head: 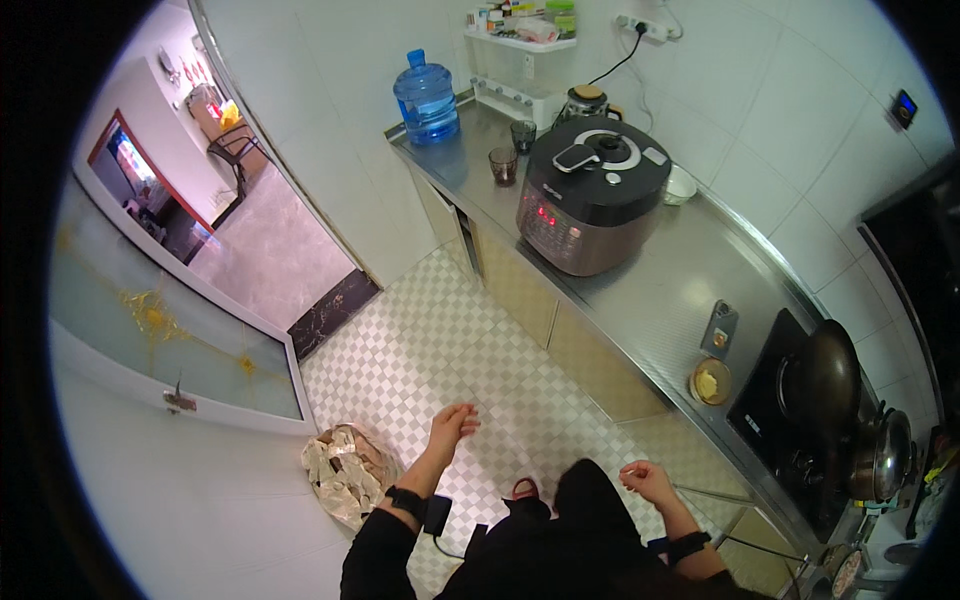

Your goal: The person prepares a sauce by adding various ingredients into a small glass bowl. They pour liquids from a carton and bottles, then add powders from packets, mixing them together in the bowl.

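Observation:
My left hand [454, 424] hangs in the air over the checkered floor [420, 322]. Its fingers are loosely bent and slightly apart, with nothing visible in them. My right hand [646, 480] is beside the front of the cabinets [600, 367], below the counter's edge. Its fingers curl loosely, and I see no object in them. Dark straps circle both forearms. Nearest to the right hand on the steel counter [660, 300] are a small bowl [709, 381] with pale yellow pieces and a phone [720, 330]. An electric pressure cooker [595, 195] with a lit red display stands farther along.
A black gas hob [765, 382] carries a wok [825, 375] and a lidded pot [881, 457]. Two glasses [504, 166] and a blue water jug [426, 97] stand at the counter's far end. A bag [349, 472] sits by the open door [210, 345] on the left.

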